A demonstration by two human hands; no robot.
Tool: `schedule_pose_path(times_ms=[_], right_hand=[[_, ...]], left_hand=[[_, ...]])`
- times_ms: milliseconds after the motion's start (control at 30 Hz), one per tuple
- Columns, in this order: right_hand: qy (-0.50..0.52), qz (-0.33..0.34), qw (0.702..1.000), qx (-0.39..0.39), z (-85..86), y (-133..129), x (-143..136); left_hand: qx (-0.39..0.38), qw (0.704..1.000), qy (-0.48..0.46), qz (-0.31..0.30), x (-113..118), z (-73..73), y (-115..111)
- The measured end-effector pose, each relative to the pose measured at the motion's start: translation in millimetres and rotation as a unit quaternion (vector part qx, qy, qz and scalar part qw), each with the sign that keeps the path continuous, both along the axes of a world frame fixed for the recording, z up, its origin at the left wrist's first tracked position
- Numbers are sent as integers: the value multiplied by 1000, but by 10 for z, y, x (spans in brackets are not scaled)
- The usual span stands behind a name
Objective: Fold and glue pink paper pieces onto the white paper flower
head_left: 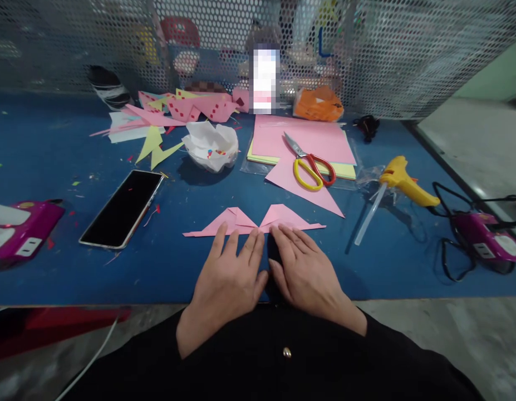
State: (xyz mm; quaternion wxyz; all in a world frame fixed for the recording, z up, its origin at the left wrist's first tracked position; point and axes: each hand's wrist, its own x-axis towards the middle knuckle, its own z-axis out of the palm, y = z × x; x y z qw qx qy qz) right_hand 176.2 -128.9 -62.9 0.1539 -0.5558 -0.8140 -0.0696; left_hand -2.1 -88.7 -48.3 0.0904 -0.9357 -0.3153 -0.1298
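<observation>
A folded pink paper piece (278, 215) lies on the blue table in front of me, with two peaked halves meeting at the middle and thin tips pointing left and right. My left hand (230, 270) rests palm down, its fingertips pressing the near edge of the left half; the fingers lie stretched out. Flat beside it, my right hand (305, 267) touches the lower edge of the right half with its fingers extended. Just beyond sit scissors (311, 165) with one yellow and one red handle, on a pink paper scrap (299, 186) and a stack of coloured sheets (299, 136).
A phone (123, 209) lies at left, near a crumpled white paper bowl (211, 146) holding bits. Cut pink and yellow paper shapes (199, 106) are behind. A yellow glue gun (408, 181) and purple power strips (487, 236) lie at the sides. Perforated metal mesh (224, 33) stands behind.
</observation>
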Motion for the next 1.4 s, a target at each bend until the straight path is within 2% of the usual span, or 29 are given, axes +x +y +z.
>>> schedule_pose_path(times_ms=[133,300,433,833,967,1033,1133,1200,1300,1400], right_hand=[[-19,-85,996,29,-24,-34,79],[-31,-124,991,26,-57,-58,132],[-43,-165,985,37,-65,-76,207],[-36,-165,985,30,-102,-97,234],[-27,-168,985,23,-100,-92,228],[-28,-166,985,29,-95,-88,221],[-28,-163,986,34,-84,-88,204],[-24,-166,985,39,-68,-91,182],[-17,-160,986,52,-28,-88,120],[-7,-83,995,49,11,-60,13]], left_hand=[[-1,1000,-14,9,11,-3,-3],[3,1000,-22,18,9,1,-6],[11,999,-19,46,-111,10,-1],[-29,985,19,169,-748,-6,-8],[-18,978,12,206,-717,15,-32],[-14,984,7,179,-588,14,-43],[-50,996,23,69,-351,-21,-46],[-72,997,23,25,-231,-56,-41],[-84,996,14,10,-154,-93,-33],[-86,996,8,7,-152,-94,-27]])
